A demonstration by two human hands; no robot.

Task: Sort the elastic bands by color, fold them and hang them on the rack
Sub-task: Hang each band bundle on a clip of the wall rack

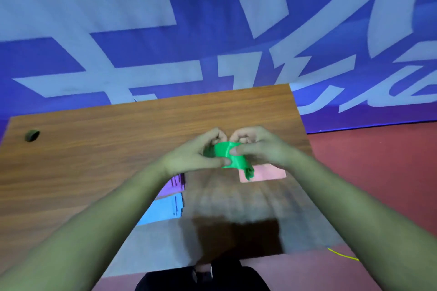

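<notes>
A green elastic band is bunched between both hands above the right half of the wooden table. My left hand pinches its left side with thumb and fingers. My right hand pinches its right side, and a loose end hangs down below. On the table lie folded bands: a purple one, a light blue one, a grey one and a pink one. No rack is visible.
A round cable hole sits in the table's far left corner. Behind the table hangs a blue banner with large white characters. Red floor lies to the right, with a yellow cord on it. My dark-clothed legs show at the bottom.
</notes>
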